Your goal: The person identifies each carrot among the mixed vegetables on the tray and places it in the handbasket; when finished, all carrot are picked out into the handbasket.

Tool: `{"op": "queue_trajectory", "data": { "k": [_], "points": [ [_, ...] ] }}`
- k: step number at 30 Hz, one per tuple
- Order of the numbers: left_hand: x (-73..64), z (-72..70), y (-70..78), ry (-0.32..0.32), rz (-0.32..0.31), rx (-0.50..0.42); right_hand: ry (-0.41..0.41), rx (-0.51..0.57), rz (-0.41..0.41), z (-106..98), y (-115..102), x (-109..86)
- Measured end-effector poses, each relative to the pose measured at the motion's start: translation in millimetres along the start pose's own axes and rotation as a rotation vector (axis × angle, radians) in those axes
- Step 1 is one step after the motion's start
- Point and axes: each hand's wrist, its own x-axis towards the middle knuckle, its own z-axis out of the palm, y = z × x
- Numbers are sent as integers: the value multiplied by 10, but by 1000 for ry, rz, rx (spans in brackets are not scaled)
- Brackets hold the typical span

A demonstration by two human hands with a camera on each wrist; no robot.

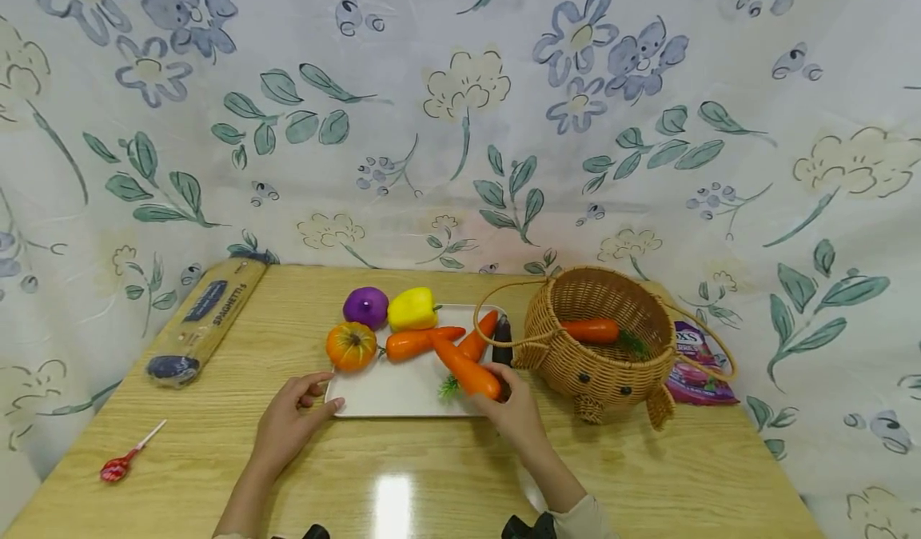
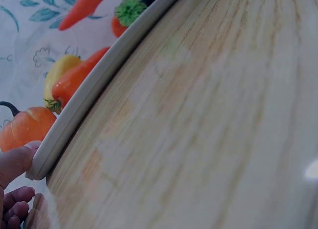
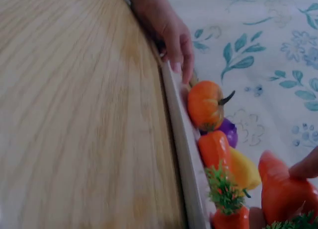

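My right hand (image 1: 514,411) holds a toy carrot (image 1: 466,369) over the right part of a white tray (image 1: 403,395). In the right wrist view the same carrot (image 3: 280,191) sits between thumb and fingers, its green top toward the lower edge. My left hand (image 1: 291,419) grips the tray's near left corner, with the thumb (image 2: 20,159) on the rim in the left wrist view. On the tray are a small pumpkin (image 1: 351,346), a purple vegetable (image 1: 366,307), a yellow pepper (image 1: 413,309), an orange carrot (image 1: 410,345), another carrot (image 1: 475,344) and a dark eggplant (image 1: 502,342).
Right of the tray stands a wicker basket (image 1: 604,379) with raised handles and a carrot (image 1: 593,331) inside. A purple snack bag (image 1: 698,371) lies behind it. A spaghetti pack (image 1: 212,315) is at the far left, and a red lollipop (image 1: 118,467) lies at the near left.
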Motion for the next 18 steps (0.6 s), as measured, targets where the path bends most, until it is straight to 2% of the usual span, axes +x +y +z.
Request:
{"op": "queue_trajectory", "data": {
  "k": [5,12,18],
  "points": [
    [9,6,0,1,-5,1,-80,25,-46,-108,-8,73],
    [0,10,8,-5,-2,2,-246,21,-148,-250,-95,131],
    [8,2,3,2,1,3,-375,34,-146,-399,-150,235]
  ]
}}
